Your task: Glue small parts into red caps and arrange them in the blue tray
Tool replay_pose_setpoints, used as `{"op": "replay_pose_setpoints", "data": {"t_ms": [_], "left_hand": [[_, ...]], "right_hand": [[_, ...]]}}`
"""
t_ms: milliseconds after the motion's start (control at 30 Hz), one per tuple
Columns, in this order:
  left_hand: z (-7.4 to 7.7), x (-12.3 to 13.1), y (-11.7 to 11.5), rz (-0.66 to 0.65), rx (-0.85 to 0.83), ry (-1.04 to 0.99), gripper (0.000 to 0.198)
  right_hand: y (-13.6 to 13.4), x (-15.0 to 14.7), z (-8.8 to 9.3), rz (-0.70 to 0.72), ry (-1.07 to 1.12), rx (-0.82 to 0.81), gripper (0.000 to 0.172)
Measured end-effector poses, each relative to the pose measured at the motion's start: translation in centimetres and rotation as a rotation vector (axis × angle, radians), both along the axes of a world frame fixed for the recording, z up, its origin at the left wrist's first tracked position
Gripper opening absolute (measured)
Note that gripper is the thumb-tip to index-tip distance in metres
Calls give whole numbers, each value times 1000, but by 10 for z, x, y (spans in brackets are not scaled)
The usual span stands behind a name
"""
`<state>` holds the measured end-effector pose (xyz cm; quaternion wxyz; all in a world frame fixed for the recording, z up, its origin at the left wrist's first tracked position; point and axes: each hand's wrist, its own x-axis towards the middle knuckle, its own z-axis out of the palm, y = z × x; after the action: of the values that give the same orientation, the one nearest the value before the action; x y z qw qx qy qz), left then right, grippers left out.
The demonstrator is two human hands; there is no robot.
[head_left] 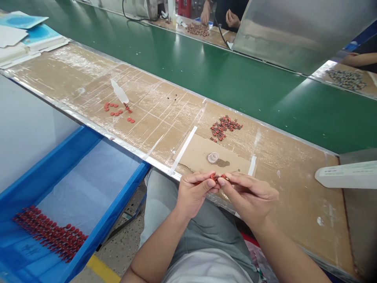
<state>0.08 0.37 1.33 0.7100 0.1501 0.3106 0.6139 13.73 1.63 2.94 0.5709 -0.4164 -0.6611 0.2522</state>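
Note:
Close together over the table's near edge, both hands pinch small red parts. My left hand (196,192) is closed on a small red round piece (213,177). Between the thumb and finger of my right hand (250,196) is a small red-orange part (224,177), touching or nearly touching the left one; fingers hide the rest. Just beyond the hands, a small clear cup (212,157) stands on a taped cardboard sheet (191,155), beside a dark wet-looking stain. Farther off lies a pile of small red-and-black parts (225,127).
Red discs (116,113) and a white bottle-shaped piece (119,91) lie to the left. A blue tray (118,192) below holds rows of red pieces (50,232). A green conveyor belt (176,59) runs behind; co-workers' hands (232,19) are across it. A white holder (347,175) juts in at right.

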Motion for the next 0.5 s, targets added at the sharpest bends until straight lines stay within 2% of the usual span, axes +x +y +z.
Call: {"op": "replay_pose_setpoints", "data": {"t_ms": [333, 500], "left_hand": [[-1, 3, -3, -1, 75, 52, 21], [0, 7, -3, 3, 68, 39, 23]], "right_hand": [[-1, 5, 3, 23, -2, 6, 31], [0, 7, 5, 33, 13, 20, 37]]}}
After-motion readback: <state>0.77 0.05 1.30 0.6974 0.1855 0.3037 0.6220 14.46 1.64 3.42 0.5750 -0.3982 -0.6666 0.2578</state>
